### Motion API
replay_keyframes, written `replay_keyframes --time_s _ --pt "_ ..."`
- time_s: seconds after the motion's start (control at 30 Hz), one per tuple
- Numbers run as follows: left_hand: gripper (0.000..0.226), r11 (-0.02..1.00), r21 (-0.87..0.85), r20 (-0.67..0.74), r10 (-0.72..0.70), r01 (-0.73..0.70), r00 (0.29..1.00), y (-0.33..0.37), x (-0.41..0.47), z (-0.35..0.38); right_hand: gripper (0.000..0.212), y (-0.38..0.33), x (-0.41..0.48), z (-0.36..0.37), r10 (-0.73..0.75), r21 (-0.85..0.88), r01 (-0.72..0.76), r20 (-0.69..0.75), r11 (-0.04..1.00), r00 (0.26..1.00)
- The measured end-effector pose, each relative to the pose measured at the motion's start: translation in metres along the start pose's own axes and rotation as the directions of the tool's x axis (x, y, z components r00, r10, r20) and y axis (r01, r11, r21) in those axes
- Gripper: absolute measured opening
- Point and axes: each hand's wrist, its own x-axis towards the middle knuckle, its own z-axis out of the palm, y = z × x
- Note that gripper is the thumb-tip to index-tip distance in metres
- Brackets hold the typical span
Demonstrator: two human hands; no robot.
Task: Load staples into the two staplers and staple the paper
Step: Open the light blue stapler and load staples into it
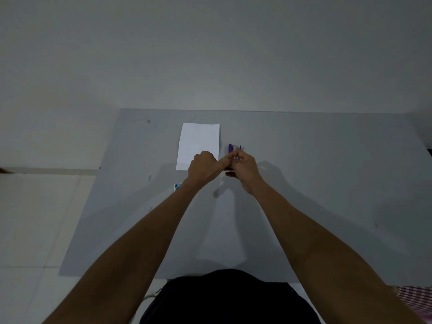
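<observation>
Where the two hands meet above the flat grey tabletop, much of what is held is hidden. Only the far ends of two small purple staplers can be seen past the knuckles, just right of the white rectangular sheet of paper; whether they are lifted or lie on the tabletop cannot be told. A small pale item is pinched where the fingertips come together, but it is too small to be made out. A dark shape under the right hand is mostly covered. A small printed box with blue-green markings is half hidden behind the left forearm.

Both forearms are stretched forward and angled inward. The left hand is curled into a loose fist, knuckles up, over the paper's near right corner, thumb and forefinger closed toward the right hand. The right hand is curled closed around the near stapler parts, fingers bent.
</observation>
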Motion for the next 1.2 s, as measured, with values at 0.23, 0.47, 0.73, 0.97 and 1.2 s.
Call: replay_keyframes --time_s 0.23,0.47,0.73,0.97,1.2 --pt "0.054 0.997 0.023 -0.012 0.067 -0.067 0.998 -0.004 0.002 0.003 0.019 -0.001 0.000 -0.001 0.004 0.000 -0.004 0.004 1.000 1.000" --pt "0.061 0.997 -0.001 -0.026 0.072 -0.072 0.997 -0.003 0.002 0.002 0.018 -0.005 0.000 -0.003 -0.007 0.000 0.007 0.008 1.000 1.000" --pt "0.052 0.998 0.014 -0.021 0.060 -0.060 0.998 -0.003 0.004 -0.002 0.018 -0.006 0.000 -0.001 -0.019 -0.005 0.019 0.017 1.000 1.000" --pt "0.065 0.999 0.015 -0.018 0.045 -0.044 0.999 0.000 0.003 -0.004 0.025 -0.007 0.000 0.002 -0.028 -0.011 0.028 0.003 1.000 1.000" --pt "0.044 0.996 0.063 -0.076 0.069 -0.064 0.995 -0.003 0.005 -0.007 0.025 -0.003 -0.005 0.000 -0.071 0.079 0.073 -0.028 0.994 0.997"
